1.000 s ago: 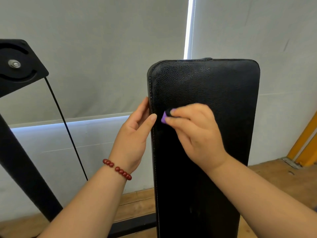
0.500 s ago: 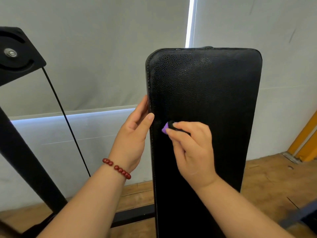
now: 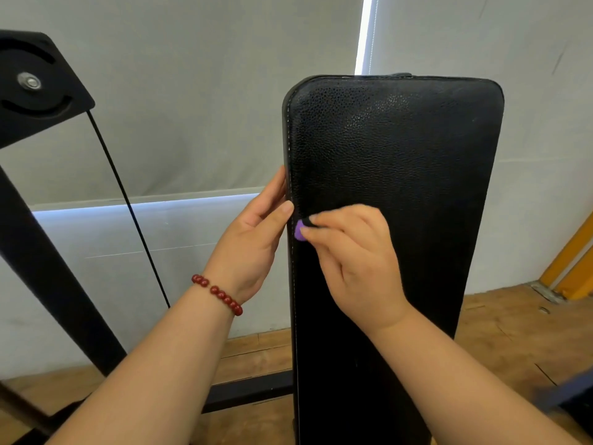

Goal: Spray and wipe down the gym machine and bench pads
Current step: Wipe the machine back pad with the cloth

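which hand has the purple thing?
The right hand pinches the small purple object against the black pad; the left hand, wearing the red bead bracelet, just holds the pad's left edge.

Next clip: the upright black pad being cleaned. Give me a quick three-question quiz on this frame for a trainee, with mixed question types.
1. True or false: the left hand holds the left edge of the black pad, thumb on the front face.
2. The right hand pinches a small item near the pad's left edge. Its visible tip is: A green; B purple; C yellow.
3. Fill in: the red bead bracelet is on the ____ wrist.

Key: 1 true; 2 B; 3 left.
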